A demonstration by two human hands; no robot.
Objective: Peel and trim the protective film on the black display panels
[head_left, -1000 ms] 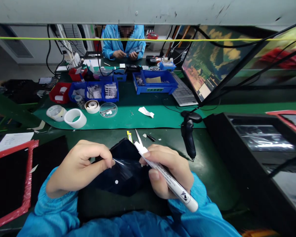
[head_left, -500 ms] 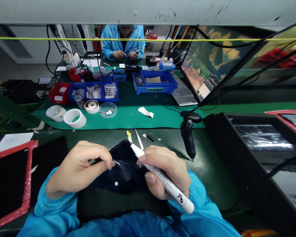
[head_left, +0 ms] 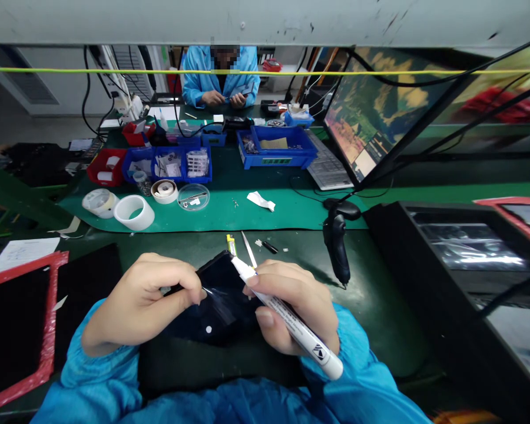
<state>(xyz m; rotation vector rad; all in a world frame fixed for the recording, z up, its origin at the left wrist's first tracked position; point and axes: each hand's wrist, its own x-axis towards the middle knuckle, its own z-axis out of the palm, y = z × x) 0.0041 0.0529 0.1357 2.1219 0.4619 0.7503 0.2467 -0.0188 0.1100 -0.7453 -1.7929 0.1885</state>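
Observation:
A dark glossy panel (head_left: pixel 223 312), which looks like a tablet, is tilted up in front of me with a small white round spot on its face. My left hand (head_left: pixel 148 297) pinches thumb and forefinger at its left side, where shiny creases in what looks like clear film run from the fingertips. In my right hand (head_left: pixel 298 303) is a white marker pen (head_left: pixel 291 324), slanting up to the left. Its tip meets or nearly meets the panel's top corner; I cannot tell which. Some right fingertips are hidden behind the marker and against the panel.
Beyond the panel lie a yellow lighter (head_left: pixel 231 244), tweezers (head_left: pixel 249 248) and a black cap (head_left: pixel 270 247). A black electric screwdriver (head_left: pixel 337 247) stands to the right, near a black box (head_left: pixel 406 282). A red-edged panel (head_left: pixel 48 330) lies left. Blue bins (head_left: pixel 276 156) and a co-worker (head_left: pixel 221 82) are farther back.
The marker and my right hand have shifted slightly left and up, with the tip moving along the panel's top corner. My left hand has stayed almost still.

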